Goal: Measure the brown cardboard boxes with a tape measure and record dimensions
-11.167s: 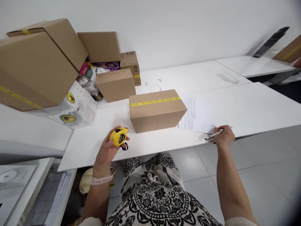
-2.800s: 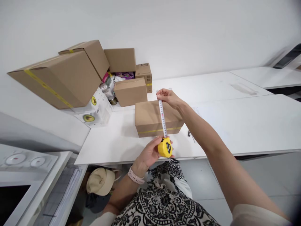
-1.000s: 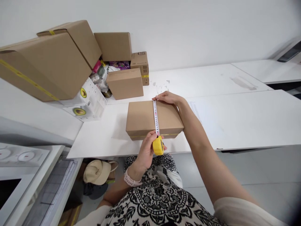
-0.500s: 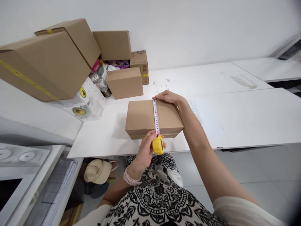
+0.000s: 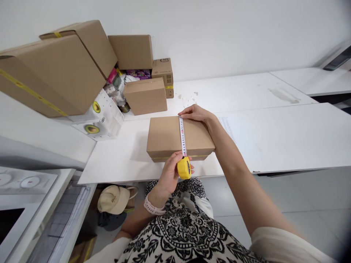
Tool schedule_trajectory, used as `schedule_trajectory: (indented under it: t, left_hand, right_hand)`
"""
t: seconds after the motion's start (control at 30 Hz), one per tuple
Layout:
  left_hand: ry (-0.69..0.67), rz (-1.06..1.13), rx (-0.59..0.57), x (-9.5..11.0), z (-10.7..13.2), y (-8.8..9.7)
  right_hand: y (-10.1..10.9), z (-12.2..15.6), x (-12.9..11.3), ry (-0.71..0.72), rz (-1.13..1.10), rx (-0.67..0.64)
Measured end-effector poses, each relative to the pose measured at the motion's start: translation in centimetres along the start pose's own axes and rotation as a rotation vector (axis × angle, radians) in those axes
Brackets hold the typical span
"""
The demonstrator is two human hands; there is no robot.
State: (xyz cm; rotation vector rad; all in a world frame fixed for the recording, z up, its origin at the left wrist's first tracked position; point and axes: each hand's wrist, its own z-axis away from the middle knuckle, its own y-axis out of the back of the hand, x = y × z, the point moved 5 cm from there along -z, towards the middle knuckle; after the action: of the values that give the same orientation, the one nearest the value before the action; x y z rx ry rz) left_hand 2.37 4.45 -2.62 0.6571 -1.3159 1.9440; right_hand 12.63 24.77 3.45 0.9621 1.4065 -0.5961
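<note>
A closed brown cardboard box (image 5: 164, 135) lies on the white table in front of me. My left hand (image 5: 170, 171) is closed round a yellow tape measure (image 5: 184, 168) at the box's near edge. From its case the white blade (image 5: 182, 137) runs straight across the box top to the far edge. There my right hand (image 5: 195, 112) pinches the blade's end between its fingers, against the box's far edge. My right forearm passes by the box's right side.
Large cardboard boxes (image 5: 52, 73) are stacked at the left on white cartons with avocado pictures (image 5: 102, 118). A smaller brown box (image 5: 145, 96) stands behind. A printed sheet (image 5: 227, 128) lies right of my forearm. Below the table are a beige cap (image 5: 113, 199) and, left, a white appliance (image 5: 24, 182).
Almost nothing differs. The box, the blade and both hands keep their places, with only a very slight shift of the view.
</note>
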Motion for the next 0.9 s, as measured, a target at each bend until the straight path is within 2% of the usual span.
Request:
schedule_trajectory:
  t: [0.1, 0.23, 0.3, 0.37, 0.43, 0.53, 0.63, 0.7, 0.8, 0.83, 0.9]
  left_hand:
    - [0.030, 0.018, 0.031, 0.2, -0.3, 0.0]
    - [0.077, 0.050, 0.035, 0.3, -0.7, 0.0]
    - [0.107, 0.054, 0.017, 0.1, -0.7, 0.2]
    - [0.139, 0.050, -0.018, -0.1, -0.7, 0.5]
    - [0.162, 0.024, -0.059, -0.4, -0.5, 1.0]
    - [0.146, -0.047, -0.086, -0.6, 0.1, 2.0]
    - [0.090, -0.131, -0.115, -0.6, 1.1, 3.1]
    - [0.031, -0.225, -0.129, -0.1, 2.0, 3.9]
    - [-0.132, -0.288, -0.041, 1.7, 3.3, 6.3]
    - [-0.205, -0.269, 0.027, 2.7, 3.7, 7.6]
    - [-0.363, -0.205, 0.208, 4.5, 4.2, 10.6]
  right_hand:
    - [0.0, -0.6, 0.6, 0.008, 0.012, 0.019]
    - [0.0, -4.1, 1.6, 0.019, 0.119, -0.047]
    - [0.3, -5.3, 1.3, 0.066, 0.124, -0.038]
    - [0.6, -5.0, 0.0, 0.154, 0.080, -0.005]
    - [0.9, -3.3, -2.1, 0.254, 0.044, 0.027]
    - [0.6, 1.2, -5.7, 0.374, 0.036, 0.081]
    - [-0.3, 6.2, -8.6, 0.469, 0.048, 0.135]
    - [-0.8, 9.0, -9.6, 0.523, 0.066, 0.163]
    - [-0.5, 12.3, -8.5, 0.548, 0.080, 0.266]
    - [0.0, 13.3, -7.2, 0.531, 0.075, 0.345]
    - [1.4, 14.9, -2.8, 0.430, 0.052, 0.560]
